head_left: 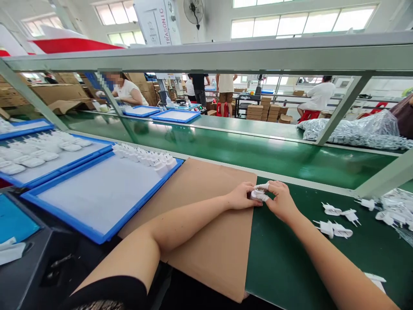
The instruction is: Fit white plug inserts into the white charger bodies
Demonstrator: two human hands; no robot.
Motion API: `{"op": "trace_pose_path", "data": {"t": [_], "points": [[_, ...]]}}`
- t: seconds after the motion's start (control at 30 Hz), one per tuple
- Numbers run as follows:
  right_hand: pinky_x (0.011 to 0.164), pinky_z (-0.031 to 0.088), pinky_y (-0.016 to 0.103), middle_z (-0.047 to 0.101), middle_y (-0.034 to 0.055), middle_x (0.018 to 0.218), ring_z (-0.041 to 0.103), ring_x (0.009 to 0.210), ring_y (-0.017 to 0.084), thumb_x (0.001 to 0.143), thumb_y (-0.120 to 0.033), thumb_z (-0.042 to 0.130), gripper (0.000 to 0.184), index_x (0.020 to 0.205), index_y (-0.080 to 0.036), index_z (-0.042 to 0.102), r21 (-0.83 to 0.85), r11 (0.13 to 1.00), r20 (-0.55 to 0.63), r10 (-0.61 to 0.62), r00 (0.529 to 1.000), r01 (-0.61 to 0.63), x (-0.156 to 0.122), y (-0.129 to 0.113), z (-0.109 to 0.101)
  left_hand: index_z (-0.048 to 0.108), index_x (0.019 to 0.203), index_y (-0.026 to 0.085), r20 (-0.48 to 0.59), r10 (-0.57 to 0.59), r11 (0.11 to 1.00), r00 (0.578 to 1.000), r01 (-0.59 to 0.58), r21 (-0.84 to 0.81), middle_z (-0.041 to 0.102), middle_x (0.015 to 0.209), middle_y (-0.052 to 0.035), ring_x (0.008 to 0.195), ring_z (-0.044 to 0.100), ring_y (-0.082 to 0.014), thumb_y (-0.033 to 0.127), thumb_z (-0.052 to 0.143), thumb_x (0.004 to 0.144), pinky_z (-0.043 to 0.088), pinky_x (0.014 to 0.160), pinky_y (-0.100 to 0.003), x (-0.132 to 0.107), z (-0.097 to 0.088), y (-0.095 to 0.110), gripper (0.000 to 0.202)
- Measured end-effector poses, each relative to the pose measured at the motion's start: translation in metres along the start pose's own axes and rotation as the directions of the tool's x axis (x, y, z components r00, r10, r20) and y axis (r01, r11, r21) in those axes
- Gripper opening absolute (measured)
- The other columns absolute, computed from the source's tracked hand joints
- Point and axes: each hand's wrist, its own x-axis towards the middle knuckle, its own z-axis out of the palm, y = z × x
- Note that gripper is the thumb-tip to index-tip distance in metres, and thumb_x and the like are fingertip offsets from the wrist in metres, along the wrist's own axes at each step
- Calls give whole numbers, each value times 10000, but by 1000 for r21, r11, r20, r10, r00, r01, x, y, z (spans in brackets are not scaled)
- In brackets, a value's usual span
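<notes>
My left hand (240,196) and my right hand (281,199) meet over the edge of a brown cardboard sheet (206,224) on the green bench. Both pinch a small white plastic plug part (260,193) between their fingertips. Some fingertips wear white finger cots. Several more white plug parts (335,221) lie loose on the green surface to the right of my right hand. A blue tray (97,193) with a white liner sits to the left, with a row of white parts (146,157) along its far edge.
A second blue tray (41,155) full of white parts lies further left. Clear bags of parts (355,129) rest at the right past a green conveyor belt (241,146). A grey metal frame (342,107) crosses overhead. Other people work in the background.
</notes>
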Motion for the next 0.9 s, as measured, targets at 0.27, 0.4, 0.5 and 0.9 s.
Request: {"op": "trace_pose_path", "data": {"t": [0.27,0.4,0.5,0.9], "points": [[869,556,421,688,72,997,662,941,257,876,-286,613,346,1203,-255,720,344,926,-101,201,974,-155,-20,-10,14,707,1012,126,22,-96,953,995,98,-288,661,895,-44,794,574,-160,505,853,751,452,764,-274,-6,8,-2,483],[919,570,410,714,66,1064,690,980,239,884,-353,675,238,1087,-267,764,510,835,-54,272,961,-207,-20,-13,15,672,1069,140,-34,-108,955,994,95,-280,653,923,-41,815,568,-162,464,799,816,451,787,-283,-15,9,-3,430],[930,580,408,737,67,1078,706,983,242,855,-424,741,262,1059,-264,776,619,741,-43,364,930,-261,-19,-14,17,646,1128,151,-74,-76,967,994,55,-249,656,981,-53,848,565,-168,461,741,875,449,802,-289,-19,9,-1,412],[722,599,327,736,42,880,689,766,191,842,-464,794,265,926,-223,724,646,711,77,300,951,-277,-14,-23,-11,559,1207,162,30,48,982,998,-42,-185,609,998,-51,822,534,-154,394,645,950,440,761,-274,-28,-2,25,356]]}}
